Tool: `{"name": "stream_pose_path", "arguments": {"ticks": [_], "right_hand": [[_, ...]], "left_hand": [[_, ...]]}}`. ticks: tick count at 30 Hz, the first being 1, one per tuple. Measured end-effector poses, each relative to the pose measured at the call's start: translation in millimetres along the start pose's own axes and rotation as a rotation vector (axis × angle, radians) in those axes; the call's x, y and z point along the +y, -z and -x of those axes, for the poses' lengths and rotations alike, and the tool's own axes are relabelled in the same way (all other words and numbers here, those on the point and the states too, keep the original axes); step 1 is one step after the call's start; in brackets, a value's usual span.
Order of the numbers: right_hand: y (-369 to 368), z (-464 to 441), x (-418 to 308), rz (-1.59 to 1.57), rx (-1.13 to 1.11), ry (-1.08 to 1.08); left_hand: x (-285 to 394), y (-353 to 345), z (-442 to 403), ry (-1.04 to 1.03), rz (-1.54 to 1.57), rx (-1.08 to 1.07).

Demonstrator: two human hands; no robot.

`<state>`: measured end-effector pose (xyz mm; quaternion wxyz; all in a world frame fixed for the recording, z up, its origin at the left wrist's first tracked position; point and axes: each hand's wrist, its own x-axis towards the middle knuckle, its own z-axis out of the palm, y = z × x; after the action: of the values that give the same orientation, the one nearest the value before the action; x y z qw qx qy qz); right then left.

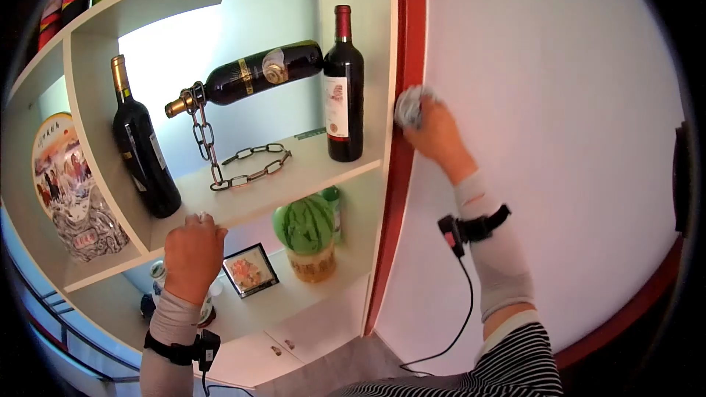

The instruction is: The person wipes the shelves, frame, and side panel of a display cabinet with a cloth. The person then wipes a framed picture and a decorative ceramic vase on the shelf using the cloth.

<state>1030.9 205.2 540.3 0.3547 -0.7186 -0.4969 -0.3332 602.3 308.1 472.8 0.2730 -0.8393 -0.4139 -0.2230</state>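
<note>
My right hand (pixel 438 136) is closed around a crumpled grey cloth (pixel 416 106), which touches the red door trim (pixel 401 169) between the shelf unit and the white wall. At the front edge of the middle shelf (pixel 272 188) is my left hand (pixel 195 256), its fingers curled; what they hold, if anything, is hidden. Just beyond it a dark wine bottle (pixel 143 151) leans in view. Another bottle (pixel 265 72) lies in a chain holder (pixel 208 143). Nearest my right hand on the shelf stands a red-capped wine bottle (pixel 343 88).
Below, the lower shelf (pixel 294 301) bears a framed picture (pixel 250 270) and a watermelon-patterned ball (pixel 305 224) on a tub. A decorated plaque (pixel 62 169) stands in the left compartment. A black cable (pixel 467 309) hangs from my right wrist strap.
</note>
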Motion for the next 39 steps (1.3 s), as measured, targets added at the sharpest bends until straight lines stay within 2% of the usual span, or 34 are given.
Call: {"name": "stream_pose_path", "arguments": {"ticks": [9, 14, 16, 17, 19, 21, 28, 32, 35, 37, 39], "right_hand": [[-103.7, 199.7, 15.7, -0.186, -0.206, -0.237], [-146.9, 261.2, 48.8, -0.375, -0.321, -0.203], [-151.7, 246.7, 48.3, -0.411, -0.336, -0.153], [-137.6, 239.5, 36.6, -0.416, -0.245, -0.196], [-110.3, 215.4, 17.2, -0.421, -0.142, -0.247], [-99.0, 178.2, 9.0, -0.4, -0.056, -0.187], [-33.5, 37.7, -18.6, -0.269, 0.35, 0.15], [9.5, -37.4, -42.2, -0.293, 0.409, 0.213], [29.1, -94.2, -51.1, -0.198, 0.546, 0.282], [41.3, -129.3, -55.4, 0.023, 0.686, 0.332], [54.3, -161.1, -61.0, 0.053, 0.657, 0.323]], "left_hand": [[-1.3, -1.4, -1.7, -0.015, 0.039, 0.04], [-6.2, 3.2, -9.1, -0.037, 0.02, 0.029], [-7.5, 6.3, -11.5, -0.09, -0.004, -0.115], [-8.4, 2.1, -11.6, -0.129, -0.06, -0.108], [-2.9, 8.6, -10.2, -0.099, -0.111, -0.136], [3.4, 11.9, -10.1, -0.052, -0.177, -0.238], [7.3, 18.3, -5.5, -0.006, -0.132, -0.198], [-0.1, 12.6, -5.2, -0.058, -0.087, -0.163], [-1.8, 12.8, -5.5, -0.066, -0.087, -0.159], [-2.0, 14.1, -5.3, -0.065, -0.085, -0.16], [-2.1, 15.4, -5.0, -0.068, -0.084, -0.164]]}}
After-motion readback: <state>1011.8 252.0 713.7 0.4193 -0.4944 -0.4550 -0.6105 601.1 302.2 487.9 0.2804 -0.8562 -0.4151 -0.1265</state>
